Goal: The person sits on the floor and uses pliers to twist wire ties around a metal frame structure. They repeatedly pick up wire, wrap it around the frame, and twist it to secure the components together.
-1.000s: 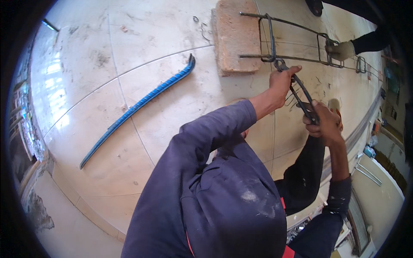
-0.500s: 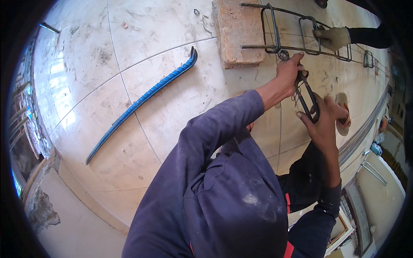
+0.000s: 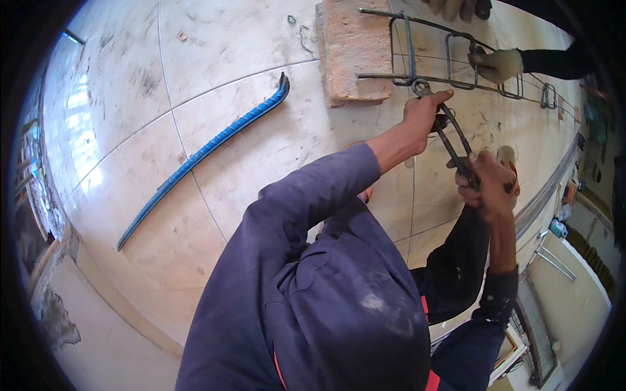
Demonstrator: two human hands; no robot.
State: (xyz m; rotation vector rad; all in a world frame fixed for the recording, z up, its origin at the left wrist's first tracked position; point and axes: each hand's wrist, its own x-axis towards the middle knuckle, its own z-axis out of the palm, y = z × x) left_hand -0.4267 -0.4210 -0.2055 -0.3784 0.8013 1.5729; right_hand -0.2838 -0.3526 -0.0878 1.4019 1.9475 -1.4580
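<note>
My right hand is closed round the handles of dark metal pincers. Their round jaws are at the lower bar of a rebar cage, where a stirrup meets it, close to the brick. My left hand is beside the pincers' neck, its index finger stretched along the bar and the others curled on what looks like a small bundle of thin dark wire, mostly hidden. An orange brick bears the cage's left end. A co-worker's gloved hand grips the cage farther right.
A second gloved hand shows at the top edge. On the tiled floor lies a curved blue ribbed strip with a bent dark tip. Long thin bars run along the right side. A broken wall edge is at lower left.
My right hand has closed from a loose hold round the pincers' handles, bringing them together. The jaws have come onto the cage's lower bar. Another gloved hand has appeared at the top.
</note>
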